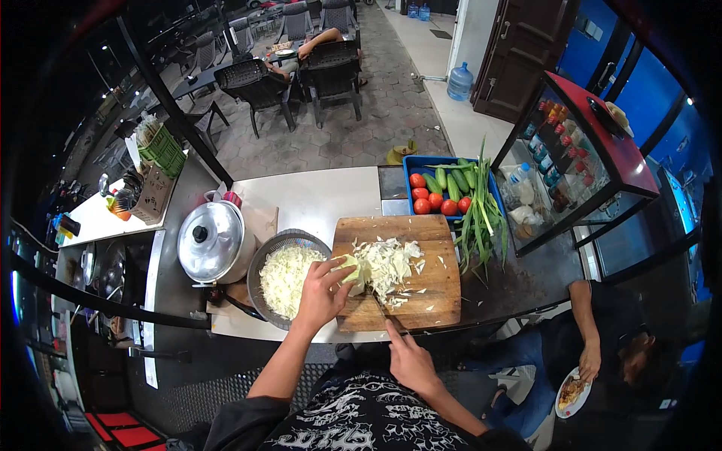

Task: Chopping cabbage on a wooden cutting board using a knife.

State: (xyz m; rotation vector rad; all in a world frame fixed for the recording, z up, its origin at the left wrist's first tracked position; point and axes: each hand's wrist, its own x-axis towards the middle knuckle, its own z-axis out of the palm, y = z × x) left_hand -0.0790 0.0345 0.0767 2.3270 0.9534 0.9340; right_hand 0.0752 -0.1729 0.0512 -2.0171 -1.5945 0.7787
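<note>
A wooden cutting board (428,270) lies on the counter before me, with a pile of shredded cabbage (386,265) on it. My left hand (324,293) grips a piece of cabbage (351,273) at the board's left part. In my right hand (409,358) is a knife (379,301), its blade angled up and left against the cabbage piece. A grey perforated colander (262,248) full of shredded cabbage (287,279) stands left of the board, partly behind my left hand.
A lidded metal pot (211,242) stands at left. Behind the board's right part, a blue tray (407,186) holds tomatoes, cucumbers and green onions (479,214). A glass display case (575,146) stands right. A seated person (586,338) with a plate (574,393) is at lower right.
</note>
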